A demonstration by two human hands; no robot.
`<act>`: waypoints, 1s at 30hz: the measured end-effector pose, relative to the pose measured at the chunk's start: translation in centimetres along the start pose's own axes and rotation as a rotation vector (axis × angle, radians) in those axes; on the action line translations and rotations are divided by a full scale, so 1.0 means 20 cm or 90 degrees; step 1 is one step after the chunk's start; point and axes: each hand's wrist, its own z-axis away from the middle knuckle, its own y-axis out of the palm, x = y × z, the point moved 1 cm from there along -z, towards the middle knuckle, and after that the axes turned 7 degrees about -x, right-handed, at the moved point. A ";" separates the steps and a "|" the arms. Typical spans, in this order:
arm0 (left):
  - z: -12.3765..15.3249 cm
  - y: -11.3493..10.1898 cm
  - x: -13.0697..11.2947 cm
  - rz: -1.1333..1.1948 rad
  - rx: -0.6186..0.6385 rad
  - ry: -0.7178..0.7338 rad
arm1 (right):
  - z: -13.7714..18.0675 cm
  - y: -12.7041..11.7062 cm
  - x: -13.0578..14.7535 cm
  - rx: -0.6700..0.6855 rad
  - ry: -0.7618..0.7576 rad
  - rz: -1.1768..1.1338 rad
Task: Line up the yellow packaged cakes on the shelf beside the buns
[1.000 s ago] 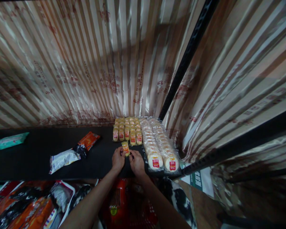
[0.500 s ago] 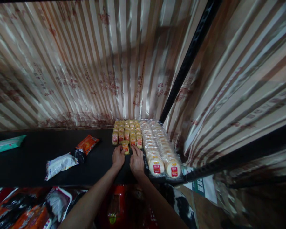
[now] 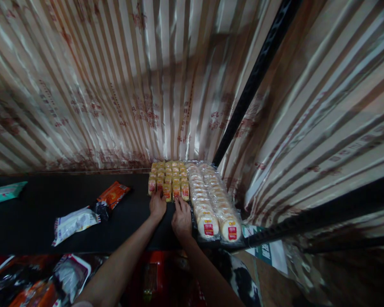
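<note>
Small yellow-wrapped cakes (image 3: 167, 192) with red labels stand in tight rows on the black shelf (image 3: 128, 230). My left hand (image 3: 158, 206) is at the front left of these rows, fingertips against the front packets and fingers stretched forward. Beside it, my right hand (image 3: 181, 216) touches the front row near its middle with its fingers extended and partly apart. Neither hand is wrapped round a packet. Right of the cakes lie two long rows of round, pale pastries (image 3: 208, 228) in clear wrappers, labelled red at the front.
To the left lie an orange packet (image 3: 113, 196), a white packet (image 3: 76, 224) and a green packet (image 3: 6, 192). Behind the shelf hangs a pleated, printed curtain (image 3: 121, 94). A black post (image 3: 252, 85) rises at the right. Below are more bagged goods (image 3: 28, 281).
The cake that stuck out between my hands now stands in line with the front row. My left hand has moved slightly left and forward off it. The view has shifted slightly.
</note>
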 end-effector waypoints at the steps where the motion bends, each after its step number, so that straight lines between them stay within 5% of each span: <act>1: 0.00 0.00 -0.01 -0.009 0.008 0.003 | 0.00 0.00 0.00 0.001 0.001 0.003; 30: 0.01 0.05 0.02 0.043 -0.022 0.073 | 0.00 0.01 -0.01 0.001 0.008 0.011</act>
